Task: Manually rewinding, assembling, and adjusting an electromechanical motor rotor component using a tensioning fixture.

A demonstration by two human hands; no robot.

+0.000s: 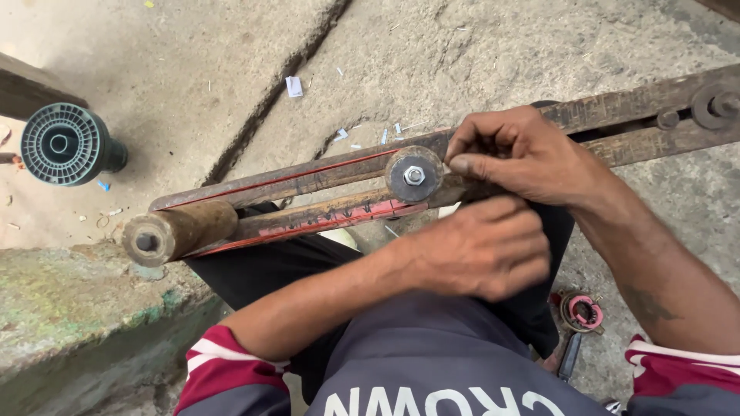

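Left hand (482, 250) lies curled, knuckles up, fingers pressed together against the near side of a long wooden frame (308, 192); what its fingertips grip is hidden beneath it. That frame, two worn rails with red lines along them, rests across the person's lap and runs from eight o'clock up toward two o'clock. At its eight o'clock end sits a wooden roller (177, 229) with a metal pin in its face. Midway along, a round disc (414, 175) with a hex nut at its centre is bolted between the rails.

Right hand (518, 152), at one o'clock from the left, rests on the rails just beside the disc, thumb and forefinger pinched together; whatever they pinch is too small to tell.

Underneath is a rough concrete floor (478, 62), cracked, with a groove running toward twelve o'clock and white paper scraps scattered about. At ten o'clock a teal ribbed plastic spool (63, 144) lies on its side. At seven o'clock a mossy concrete ledge (77, 308) rises. At four o'clock a small pink wire coil (583, 310) lies on the floor.
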